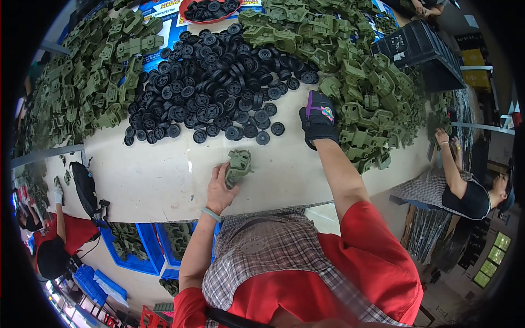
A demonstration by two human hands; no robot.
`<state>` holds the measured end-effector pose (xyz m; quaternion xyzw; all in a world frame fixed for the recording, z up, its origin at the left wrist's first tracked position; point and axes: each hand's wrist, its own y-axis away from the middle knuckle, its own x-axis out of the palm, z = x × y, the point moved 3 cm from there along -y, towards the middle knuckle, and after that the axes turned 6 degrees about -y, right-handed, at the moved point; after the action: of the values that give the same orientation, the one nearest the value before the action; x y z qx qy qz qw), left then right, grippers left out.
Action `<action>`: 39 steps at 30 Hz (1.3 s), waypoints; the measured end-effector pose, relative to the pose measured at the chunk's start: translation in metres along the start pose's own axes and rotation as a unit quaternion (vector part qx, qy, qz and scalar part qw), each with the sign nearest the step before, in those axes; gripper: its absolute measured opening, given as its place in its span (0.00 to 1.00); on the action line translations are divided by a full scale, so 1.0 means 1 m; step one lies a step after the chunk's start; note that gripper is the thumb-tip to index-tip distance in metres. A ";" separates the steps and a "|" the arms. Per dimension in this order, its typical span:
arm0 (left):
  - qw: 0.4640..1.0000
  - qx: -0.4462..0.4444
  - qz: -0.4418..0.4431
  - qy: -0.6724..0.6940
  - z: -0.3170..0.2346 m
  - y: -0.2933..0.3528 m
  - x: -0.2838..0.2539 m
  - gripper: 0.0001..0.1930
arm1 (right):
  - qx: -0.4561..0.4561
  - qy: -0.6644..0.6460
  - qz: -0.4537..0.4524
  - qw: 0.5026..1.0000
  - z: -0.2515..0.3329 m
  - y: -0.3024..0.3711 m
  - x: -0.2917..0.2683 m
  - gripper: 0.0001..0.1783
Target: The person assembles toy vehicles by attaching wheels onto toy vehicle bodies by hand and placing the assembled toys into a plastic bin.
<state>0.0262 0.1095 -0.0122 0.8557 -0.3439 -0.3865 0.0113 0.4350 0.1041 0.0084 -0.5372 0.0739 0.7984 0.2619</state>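
Observation:
My bare left hand (pixel 220 187) is closed around a green plastic toy vehicle body (pixel 239 165), close to the table's near edge. A black glove with purple trim covers my right hand (pixel 319 117), which is stretched out to the left edge of a heap of green toy vehicle bodies (pixel 372 98). Its fingertips are hidden by the glove's back, so I cannot tell whether they grip anything. Left of the glove, a large pile of black toy wheels (pixel 213 82) spreads over the pale table (pixel 142 175).
Another heap of green parts (pixel 98 71) covers the far left. A red bowl (pixel 210 16) of black pieces stands at the back. A black crate (pixel 421 54) is at the right. Blue bins (pixel 134 262) sit below the table. Co-workers are at both sides, one (pixel 459 186) at right.

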 end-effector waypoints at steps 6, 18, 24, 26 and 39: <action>1.000 -0.005 -0.002 0.005 -0.003 -0.003 0.000 0.40 | 0.049 -0.343 0.176 0.921 0.042 0.011 0.017 0.20; 0.998 -0.002 -0.027 -0.064 -0.004 -0.001 0.006 0.39 | 0.193 -0.415 0.093 0.884 -0.020 0.060 0.017 0.18; 0.999 0.005 -0.035 -0.018 0.012 -0.006 0.010 0.34 | -0.102 -0.072 0.166 0.978 0.046 0.066 -0.002 0.29; 0.999 -0.002 -0.030 -0.020 0.004 -0.006 0.009 0.32 | -0.141 -0.067 0.131 0.979 0.034 0.068 0.010 0.27; 0.996 0.012 0.062 0.060 -0.008 0.000 0.003 0.28 | -0.016 -0.287 0.209 0.935 0.074 0.129 -0.028 0.30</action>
<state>0.0333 0.1058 -0.0087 0.8543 -0.4000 -0.3288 0.0456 0.3181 0.0143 0.0430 -0.2620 0.0938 0.9562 0.0905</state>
